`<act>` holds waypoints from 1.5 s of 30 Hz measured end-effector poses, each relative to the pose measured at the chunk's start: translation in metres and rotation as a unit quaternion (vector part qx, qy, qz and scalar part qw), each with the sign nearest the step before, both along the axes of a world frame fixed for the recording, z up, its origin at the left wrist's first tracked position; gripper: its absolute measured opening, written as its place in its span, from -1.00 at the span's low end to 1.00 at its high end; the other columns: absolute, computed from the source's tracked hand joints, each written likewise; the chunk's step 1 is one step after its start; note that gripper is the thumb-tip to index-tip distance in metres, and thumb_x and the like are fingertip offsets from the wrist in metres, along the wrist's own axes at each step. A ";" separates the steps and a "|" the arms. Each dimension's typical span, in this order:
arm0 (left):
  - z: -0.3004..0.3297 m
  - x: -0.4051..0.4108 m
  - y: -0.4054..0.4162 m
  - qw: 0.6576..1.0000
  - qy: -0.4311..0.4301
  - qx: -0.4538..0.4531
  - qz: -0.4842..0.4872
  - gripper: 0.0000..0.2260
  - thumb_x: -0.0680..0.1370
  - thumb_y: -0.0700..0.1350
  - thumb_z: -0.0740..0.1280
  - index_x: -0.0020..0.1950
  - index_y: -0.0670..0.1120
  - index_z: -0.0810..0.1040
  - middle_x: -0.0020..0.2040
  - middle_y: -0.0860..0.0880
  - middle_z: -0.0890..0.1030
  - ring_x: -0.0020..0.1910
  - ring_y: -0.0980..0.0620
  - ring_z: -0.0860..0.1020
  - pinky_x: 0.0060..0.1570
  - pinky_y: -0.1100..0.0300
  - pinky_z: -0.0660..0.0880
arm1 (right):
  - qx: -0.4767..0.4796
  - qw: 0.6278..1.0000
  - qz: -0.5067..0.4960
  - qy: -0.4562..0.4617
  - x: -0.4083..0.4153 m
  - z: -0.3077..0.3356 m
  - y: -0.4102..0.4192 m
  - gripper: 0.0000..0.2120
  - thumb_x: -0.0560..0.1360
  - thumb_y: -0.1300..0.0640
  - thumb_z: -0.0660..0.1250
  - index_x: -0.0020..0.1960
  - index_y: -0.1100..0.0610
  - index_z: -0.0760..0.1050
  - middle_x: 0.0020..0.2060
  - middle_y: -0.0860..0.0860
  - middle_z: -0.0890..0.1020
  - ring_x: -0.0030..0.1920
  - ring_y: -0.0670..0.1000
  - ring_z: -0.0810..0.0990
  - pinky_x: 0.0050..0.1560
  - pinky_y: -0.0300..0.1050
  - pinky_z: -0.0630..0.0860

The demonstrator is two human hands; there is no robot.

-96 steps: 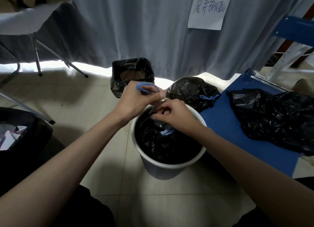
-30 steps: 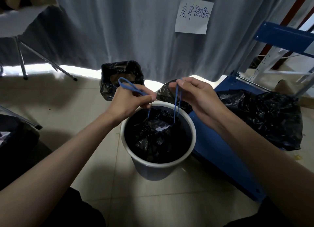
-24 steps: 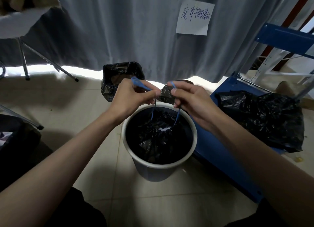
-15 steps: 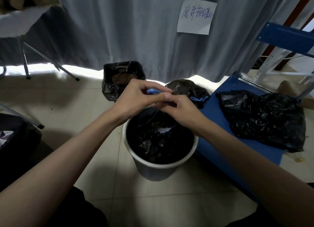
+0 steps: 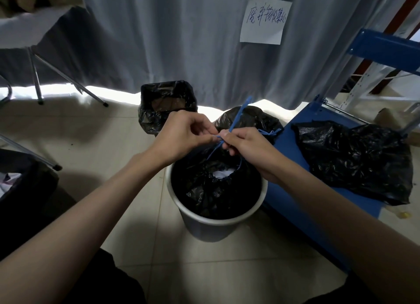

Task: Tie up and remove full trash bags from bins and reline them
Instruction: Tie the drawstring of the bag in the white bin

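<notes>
- Crouched over a round white plastic bin (image 5: 218, 222) on the tiled floor (image 5: 95, 140), a person works the thin blue drawstring (image 5: 236, 119) of the black plastic trash bag (image 5: 211, 190) lining it.
- Left hand (image 5: 181, 137): fingers curled, thumb and fingertips pinching the drawstring just above the bin's far rim.
- Right hand (image 5: 247, 149): fingers curled round the same drawstring, touching the left hand at the pinch; one loose end of the cord stands up and away from the knuckles.
- The bag's mouth is gathered partway, sitting inside the bin, with white paper (image 5: 221, 174) showing through the opening.
- Just behind the bin lies a tied black bag (image 5: 252, 122) with a blue bow (image 5: 269, 132); farther back stands a square bin lined in black plastic (image 5: 167, 106).
- To the right, a crumpled loose black bag (image 5: 354, 162) rests on a flat blue metal shelf panel (image 5: 293, 190).
- A grey curtain (image 5: 181, 42) hangs behind, bearing a handwritten white paper note (image 5: 264, 19).
</notes>
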State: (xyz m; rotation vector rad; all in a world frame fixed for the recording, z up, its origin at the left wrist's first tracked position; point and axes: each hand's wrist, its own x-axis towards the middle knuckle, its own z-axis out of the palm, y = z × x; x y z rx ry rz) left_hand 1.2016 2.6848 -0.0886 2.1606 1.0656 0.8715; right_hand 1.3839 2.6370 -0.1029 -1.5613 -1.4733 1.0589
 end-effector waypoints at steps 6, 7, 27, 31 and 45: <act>0.003 -0.013 0.014 0.998 0.013 -0.046 0.027 -0.95 0.43 -0.17 0.52 -0.19 -0.03 0.71 -0.31 0.07 0.67 -0.34 0.26 0.55 -0.27 0.41 0.44 | 0.002 0.989 -0.033 0.143 0.015 -0.004 0.003 -0.82 0.60 0.18 0.31 0.08 0.22 0.66 -0.27 0.05 0.63 -0.30 -0.05 0.56 -0.11 -0.26 0.56; 0.003 -0.016 0.018 0.997 0.012 -0.068 0.031 -0.94 0.43 -0.18 0.51 -0.20 -0.02 0.70 -0.32 0.07 0.65 -0.34 0.22 0.55 -0.23 0.34 0.48 | -0.005 0.987 -0.039 0.154 0.017 -0.005 0.003 -0.83 0.59 0.20 0.32 0.06 0.21 0.66 -0.26 0.06 0.64 -0.29 -0.05 0.58 -0.11 -0.25 0.57; -0.013 0.009 -0.004 0.963 -0.021 -0.255 -0.084 -0.90 0.42 -0.13 0.54 -0.28 -0.02 0.68 -0.38 -0.10 0.51 -0.40 0.03 0.45 -0.45 0.28 0.41 | 0.114 0.990 0.040 -0.073 0.008 -0.003 -0.003 -0.92 0.51 0.17 0.44 -0.10 0.16 0.70 -0.31 0.15 0.71 -0.25 0.02 0.71 -0.18 -0.36 0.50; -0.018 0.010 -0.004 0.961 -0.011 -0.256 -0.101 -0.93 0.49 -0.18 0.48 -0.17 -0.13 0.66 -0.30 -0.03 0.57 -0.36 0.15 0.48 -0.34 0.34 0.41 | 0.126 0.990 0.034 -0.057 0.006 -0.003 -0.003 -0.91 0.51 0.15 0.43 -0.13 0.12 0.69 -0.33 0.17 0.70 -0.29 0.05 0.70 -0.21 -0.37 0.50; -0.026 0.027 -0.020 0.985 0.079 0.151 0.032 -0.82 0.43 0.08 0.42 -0.14 0.04 0.48 -0.25 0.16 0.43 -0.23 0.07 0.47 -0.29 0.08 0.45 | -0.022 0.994 -0.102 0.040 0.001 -0.010 0.005 -0.64 0.63 0.11 0.26 -0.30 0.24 0.43 -0.67 -0.06 0.44 -0.64 -0.03 0.39 -0.38 -0.08 0.54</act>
